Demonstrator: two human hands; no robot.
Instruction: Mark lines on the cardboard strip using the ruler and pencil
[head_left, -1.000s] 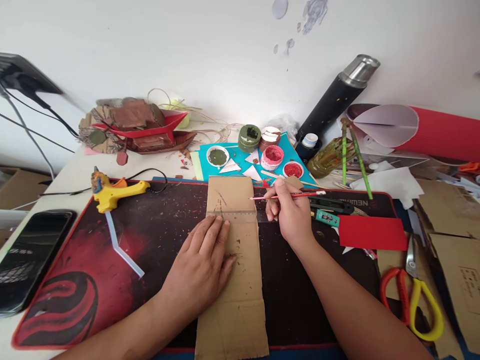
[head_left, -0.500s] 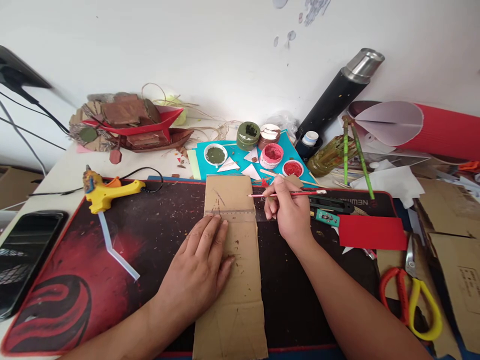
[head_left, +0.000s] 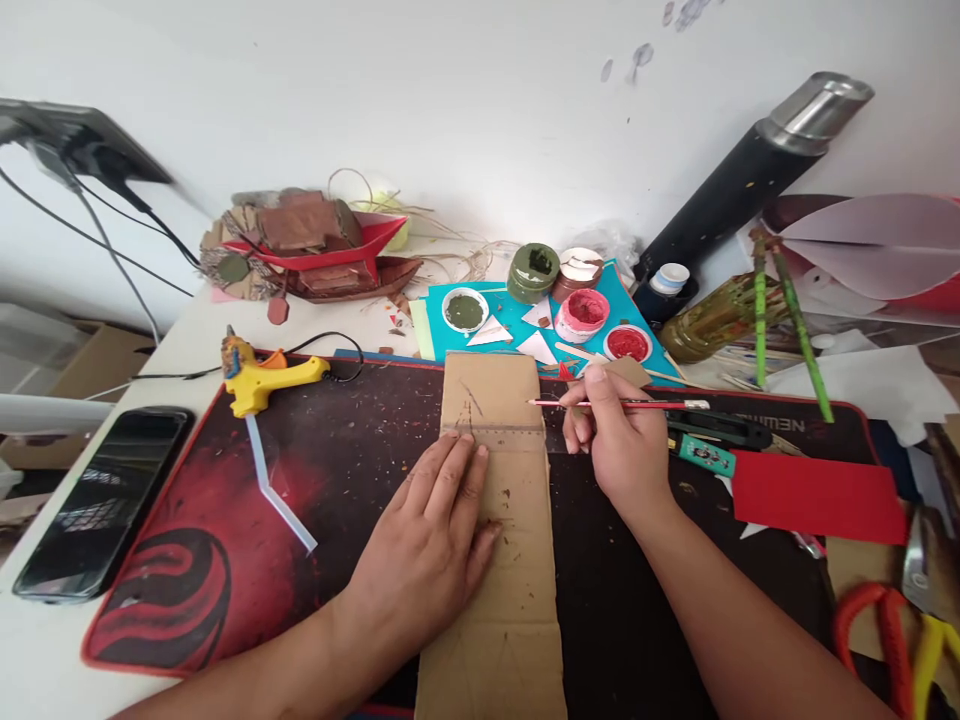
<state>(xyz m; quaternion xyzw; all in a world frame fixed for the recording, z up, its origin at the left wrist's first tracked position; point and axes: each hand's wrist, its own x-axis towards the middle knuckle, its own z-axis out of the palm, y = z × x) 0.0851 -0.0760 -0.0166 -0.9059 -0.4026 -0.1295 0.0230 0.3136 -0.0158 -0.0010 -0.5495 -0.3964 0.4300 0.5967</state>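
A long strip of brown cardboard lies lengthwise in front of me, with a few dark lines drawn near its far end. Across it rests a clear ruler, its tick marks showing. My left hand lies flat with fingers stretched, fingertips at the ruler and palm partly over the cardboard's left edge. In my right hand is a red pencil, pinched between thumb and fingers. Its tip points left, over the far part of the cardboard; whether it touches I cannot tell.
A yellow glue gun and a phone lie left. Behind are a model boat and paint jars on blue paper. At right are a utility knife, red card, scissors and a thermos.
My view has swung left, so everything sits farther right in the picture. Both hands keep nearly the same place over the cardboard, the pencil still held.
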